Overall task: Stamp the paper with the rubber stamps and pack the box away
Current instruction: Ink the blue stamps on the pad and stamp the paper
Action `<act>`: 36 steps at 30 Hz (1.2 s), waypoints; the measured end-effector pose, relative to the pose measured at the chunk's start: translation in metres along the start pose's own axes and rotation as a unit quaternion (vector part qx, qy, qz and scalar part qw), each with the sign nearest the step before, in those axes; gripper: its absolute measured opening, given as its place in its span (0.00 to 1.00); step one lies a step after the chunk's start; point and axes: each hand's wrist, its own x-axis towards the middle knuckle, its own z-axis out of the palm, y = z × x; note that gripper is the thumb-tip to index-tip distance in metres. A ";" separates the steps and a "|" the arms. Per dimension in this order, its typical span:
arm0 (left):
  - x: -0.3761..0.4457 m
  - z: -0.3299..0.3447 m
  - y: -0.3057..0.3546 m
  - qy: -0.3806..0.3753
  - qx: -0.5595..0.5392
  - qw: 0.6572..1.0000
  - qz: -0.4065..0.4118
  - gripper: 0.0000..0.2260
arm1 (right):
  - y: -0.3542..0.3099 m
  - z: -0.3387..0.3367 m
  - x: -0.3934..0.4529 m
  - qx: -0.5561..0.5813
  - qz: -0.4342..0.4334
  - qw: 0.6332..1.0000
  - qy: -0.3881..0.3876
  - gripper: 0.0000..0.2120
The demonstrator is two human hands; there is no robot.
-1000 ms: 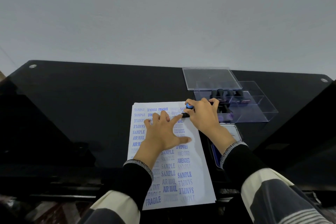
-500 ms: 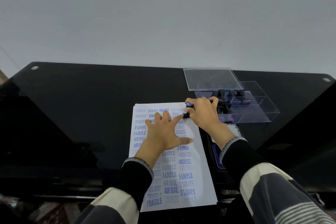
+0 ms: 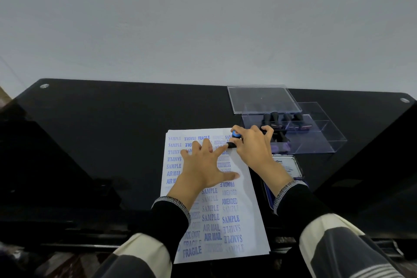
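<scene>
paper [image 3: 234, 214] lay pinned under spread left hand [image 3: 203, 165]; right hand [image 3: 252, 149] gripped stamp [image 3: 234, 140] at paper's far edge. risk: sheet creeping, smudged print.

A: Where can a hand pass on the table [image 3: 101, 133]?

B: The whole left part of the black glass is bare, from the paper [image 3: 252, 221] to the left edge. The far strip behind the paper is bare too.

A: And on the right side?

B: There it is crowded. The clear box [image 3: 316, 140] with upright stamps [image 3: 274, 117] stands just beside the paper's far right corner, its lid [image 3: 264, 99] lies behind it, touching. The ink pad [image 3: 291, 167] lies near, between box and table edge, partly under the right sleeve.

A: Over the paper?

B: The left hand [image 3: 203, 169] lies spread on its upper half, the right hand [image 3: 252, 149] with a stamp [image 3: 234, 140] blocks the far right corner.
</scene>
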 end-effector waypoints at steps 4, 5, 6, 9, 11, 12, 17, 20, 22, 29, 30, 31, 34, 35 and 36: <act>0.002 0.001 -0.001 -0.004 -0.004 1.000 0.001 0.40 | -0.003 -0.004 0.009 0.003 0.009 1.000 -0.025 0.06; 0.002 0.001 -0.001 -0.004 -0.005 1.000 0.000 0.41 | -0.003 -0.004 0.010 0.003 0.008 1.000 -0.028 0.06; 0.003 0.001 -0.002 -0.004 -0.005 1.000 0.000 0.41 | -0.003 -0.004 0.010 0.000 0.008 0.999 -0.031 0.06; 0.001 0.001 -0.003 -0.005 0.004 1.000 0.002 0.40 | -0.003 -0.004 0.007 -0.012 0.006 0.999 -0.029 0.06; -0.002 0.002 -0.004 0.008 -0.019 1.000 0.011 0.39 | -0.002 -0.003 0.004 -0.011 0.006 1.000 -0.023 0.06; -0.004 0.004 -0.006 0.033 -0.060 0.998 0.013 0.36 | -0.001 -0.002 0.003 -0.009 0.006 1.000 -0.022 0.06; -0.023 0.015 -0.035 0.250 -0.195 0.947 -0.059 0.18 | 0.000 -0.002 0.002 0.003 0.007 1.000 -0.022 0.07; -0.033 0.021 -0.063 0.283 -0.212 0.924 -0.146 0.16 | 0.000 -0.003 0.002 0.007 0.007 1.000 -0.028 0.08; -0.038 0.022 -0.076 0.261 -0.224 0.921 -0.185 0.20 | -0.001 -0.004 0.002 0.006 0.008 1.000 -0.027 0.08; -0.045 0.026 -0.079 0.218 -0.208 0.936 -0.180 0.27 | -0.001 -0.004 0.000 0.006 0.013 1.000 -0.027 0.09; -0.045 0.026 -0.079 0.219 -0.208 0.936 -0.181 0.27 | 0.000 -0.003 0.001 0.009 0.014 0.999 -0.027 0.09; -0.046 0.025 -0.079 0.221 -0.207 0.935 -0.182 0.27 | -0.001 -0.003 0.001 0.013 0.015 0.999 -0.025 0.09; -0.046 0.024 -0.079 0.222 -0.206 0.935 -0.183 0.27 | -0.001 -0.002 0.002 0.020 0.019 0.999 -0.021 0.09; -0.046 0.025 -0.079 0.222 -0.204 0.936 -0.183 0.27 | -0.002 -0.003 0.002 0.023 0.021 0.999 -0.023 0.09; -0.045 0.025 -0.079 0.222 -0.203 0.936 -0.183 0.28 | -0.002 -0.003 0.002 0.025 0.022 0.999 -0.026 0.09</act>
